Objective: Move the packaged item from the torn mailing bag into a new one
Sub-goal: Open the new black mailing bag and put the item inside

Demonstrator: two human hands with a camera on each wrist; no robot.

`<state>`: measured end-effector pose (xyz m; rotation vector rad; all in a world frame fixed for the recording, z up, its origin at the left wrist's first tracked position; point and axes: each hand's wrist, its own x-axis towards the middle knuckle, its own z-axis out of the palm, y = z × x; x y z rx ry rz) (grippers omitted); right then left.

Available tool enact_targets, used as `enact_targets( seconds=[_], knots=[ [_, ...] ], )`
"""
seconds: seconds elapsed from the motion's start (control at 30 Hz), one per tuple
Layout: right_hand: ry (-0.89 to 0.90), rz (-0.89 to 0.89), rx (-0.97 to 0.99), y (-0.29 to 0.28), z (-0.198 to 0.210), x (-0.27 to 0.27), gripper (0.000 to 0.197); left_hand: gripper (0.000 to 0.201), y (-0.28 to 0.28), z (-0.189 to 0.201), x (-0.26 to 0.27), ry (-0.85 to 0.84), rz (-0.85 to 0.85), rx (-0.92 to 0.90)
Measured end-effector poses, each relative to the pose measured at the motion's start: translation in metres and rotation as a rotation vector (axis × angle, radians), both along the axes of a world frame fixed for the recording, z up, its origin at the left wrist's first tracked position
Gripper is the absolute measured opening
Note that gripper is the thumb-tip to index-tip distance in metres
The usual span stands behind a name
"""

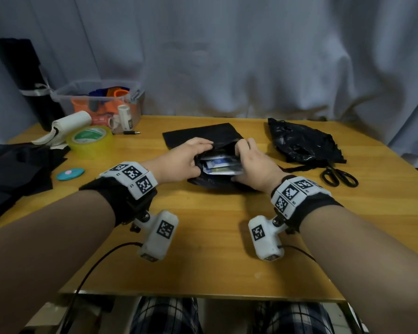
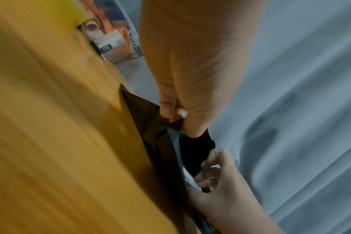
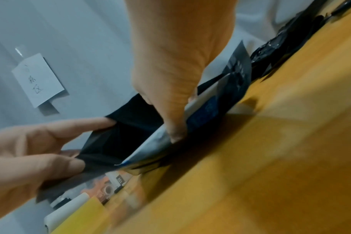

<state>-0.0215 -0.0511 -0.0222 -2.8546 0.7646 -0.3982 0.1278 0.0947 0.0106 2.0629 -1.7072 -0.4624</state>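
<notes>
A flat black mailing bag (image 1: 203, 135) lies mid-table with its mouth toward me. A white and blue packaged item (image 1: 221, 165) sits partly inside that mouth. My left hand (image 1: 198, 154) pinches the bag's upper lip and holds it lifted; the left wrist view shows the pinch (image 2: 174, 118) on the black film (image 2: 146, 126). My right hand (image 1: 242, 162) grips the item's right end, with thumb and fingers (image 3: 175, 134) on the packaged item (image 3: 202, 114). The crumpled, torn black bag (image 1: 304, 145) lies apart at the right.
Black scissors (image 1: 339, 177) lie by the torn bag. At the left are a yellow-green tape roll (image 1: 89, 138), a clear bin of rolls (image 1: 99, 102), a pen (image 1: 132, 132), a blue disc (image 1: 70, 174) and dark cloth (image 1: 15, 169). Bare wooden table (image 1: 203, 249) lies before me.
</notes>
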Motion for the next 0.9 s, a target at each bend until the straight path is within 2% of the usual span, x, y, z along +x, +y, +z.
enact_targets(
  seconds=[0.07,0.13,0.17,0.23,0.27,0.33,0.43,0.5,0.63,0.8,0.9],
  knots=[
    [-0.002,-0.058,-0.160,-0.002,0.002,-0.005,0.076,0.061,0.004,0.000,0.002,-0.002,0.037,0.000],
    [0.038,-0.169,-0.213,-0.006,0.003,-0.007,0.105,0.058,0.006,0.002,0.002,-0.021,0.077,-0.003],
    [0.068,-0.223,-0.144,-0.008,0.004,-0.008,0.118,0.056,0.007,0.003,0.002,-0.033,0.100,-0.005],
    [0.109,-0.305,0.095,-0.013,0.008,-0.011,0.126,0.051,0.007,0.003,0.002,-0.058,0.151,-0.020],
    [0.141,-0.319,0.203,-0.017,0.009,-0.012,0.123,0.047,0.007,0.003,0.003,-0.072,0.187,-0.026],
    [0.193,-0.317,0.313,-0.023,0.012,-0.016,0.102,0.038,0.005,0.003,0.006,-0.091,0.289,-0.003],
    [0.079,-0.369,0.292,-0.034,0.016,-0.024,0.046,0.031,0.001,0.007,0.010,-0.117,0.381,0.091],
    [0.050,-0.385,0.273,-0.038,0.022,-0.025,0.022,0.029,-0.002,0.015,0.014,-0.146,0.401,0.131],
    [0.003,-0.400,0.352,-0.042,0.054,-0.023,0.015,0.028,-0.006,0.047,0.023,-0.139,0.420,0.094],
    [-0.370,-0.441,0.638,-0.050,0.118,-0.019,0.018,0.027,-0.018,0.107,0.029,0.217,0.534,-0.090],
    [-0.664,-0.435,0.689,-0.047,0.169,-0.014,0.013,0.016,-0.027,0.150,0.036,0.298,0.574,-0.224]
  ],
)
